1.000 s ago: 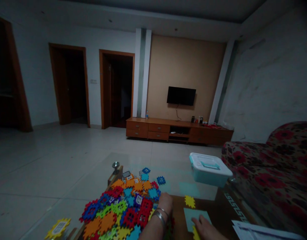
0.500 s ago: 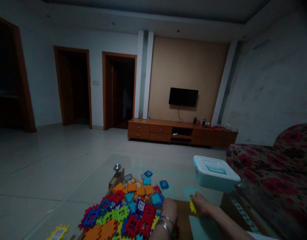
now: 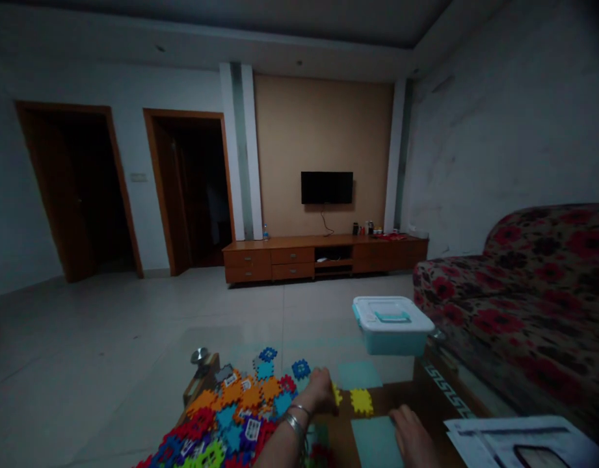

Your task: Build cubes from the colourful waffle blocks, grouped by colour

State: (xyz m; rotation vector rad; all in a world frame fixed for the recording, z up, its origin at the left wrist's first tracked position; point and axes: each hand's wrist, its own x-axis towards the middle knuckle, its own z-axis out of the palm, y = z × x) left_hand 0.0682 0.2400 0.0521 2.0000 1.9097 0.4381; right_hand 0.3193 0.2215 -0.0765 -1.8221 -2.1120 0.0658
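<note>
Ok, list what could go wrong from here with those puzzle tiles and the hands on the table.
1. The heap of tiles spreads to the near-left table edge, so a nudge from the left hand might push some off.
2. The room is dim, so tile colours may be misjudged; the loose yellow tile lies between both hands.
3. The right hand rests on a pale sheet beside papers at the corner; a sweep could slide them off.
</note>
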